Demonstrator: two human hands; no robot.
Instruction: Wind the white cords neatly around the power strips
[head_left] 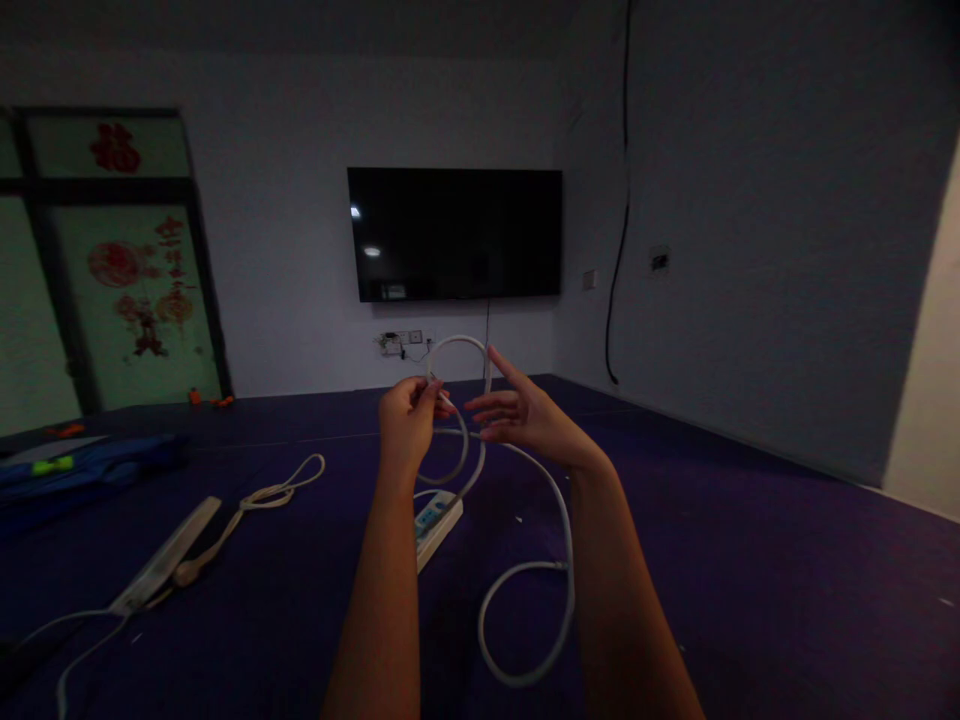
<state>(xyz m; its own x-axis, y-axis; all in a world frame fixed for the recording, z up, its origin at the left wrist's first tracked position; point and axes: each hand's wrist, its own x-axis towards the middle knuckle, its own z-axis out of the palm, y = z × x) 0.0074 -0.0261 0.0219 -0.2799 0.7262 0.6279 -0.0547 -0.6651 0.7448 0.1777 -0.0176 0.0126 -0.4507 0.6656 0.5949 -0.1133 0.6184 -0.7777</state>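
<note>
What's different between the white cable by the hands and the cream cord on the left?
The white cable is partly lifted, pinched by the left hand; the cream cord lies on the purple floor. The white cable curves in wide, loose loops, while part of the cream cord is gathered in a narrow bundle. Both are pale and have loops.

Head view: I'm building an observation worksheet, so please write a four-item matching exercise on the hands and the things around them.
Column 1
1. Left hand
2. Right hand
3. Television
4. Power strip between the forearms

Column 2
A. Lying on the purple floor
B. Pinching the white cord
C. Mounted on the wall, screen dark
D. Index finger extended beside the cord's raised loop

Pairs: 1-B, 2-D, 3-C, 4-A
</note>
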